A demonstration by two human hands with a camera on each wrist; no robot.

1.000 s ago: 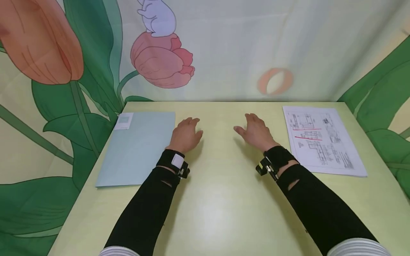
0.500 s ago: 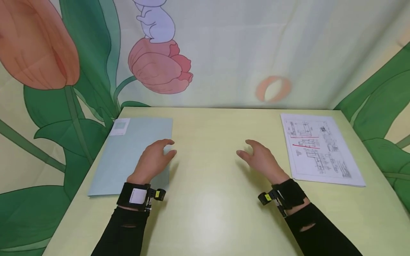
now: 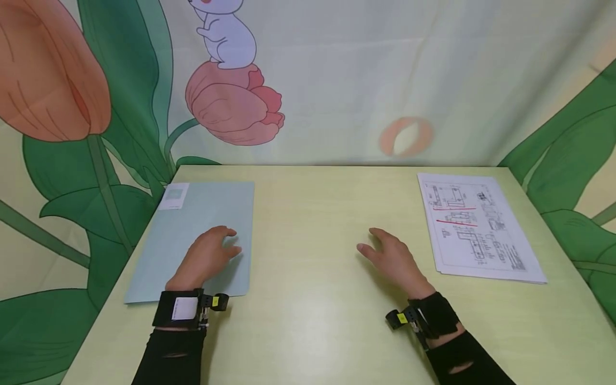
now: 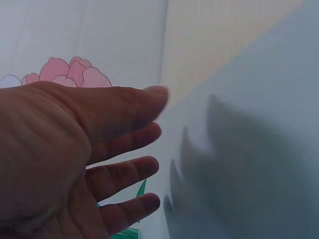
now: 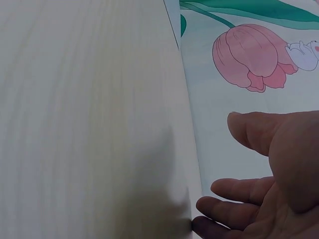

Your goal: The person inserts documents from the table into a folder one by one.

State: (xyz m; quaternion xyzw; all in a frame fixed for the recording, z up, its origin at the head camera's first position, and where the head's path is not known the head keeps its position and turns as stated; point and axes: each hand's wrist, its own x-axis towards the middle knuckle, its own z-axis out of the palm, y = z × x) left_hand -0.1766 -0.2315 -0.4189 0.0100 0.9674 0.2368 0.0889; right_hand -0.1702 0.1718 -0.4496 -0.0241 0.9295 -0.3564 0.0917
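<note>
My left hand (image 3: 204, 256) hovers over a flat light-blue folder (image 3: 159, 256) on the left of the table, its shadow falling on the cover. In the left wrist view the thumb and fingers are apart with nothing between them. The folder has a white label (image 3: 174, 196) in its far left corner. My right hand (image 3: 393, 261) is above the bare tabletop, fingers relaxed and holding nothing. To its right lie several stacked paper sheets (image 3: 486, 251), the top one printed with technical drawings and two red lines.
The pale wooden table (image 3: 308, 214) carries the folder and the papers. Its far edge meets a curtain (image 3: 337, 80) printed with tulips and a rabbit. Black straps with small cameras sit on both wrists.
My left hand has moved left and nearer to me, from beside the folder to above it. My right hand has come slightly nearer. The view has shifted a little.
</note>
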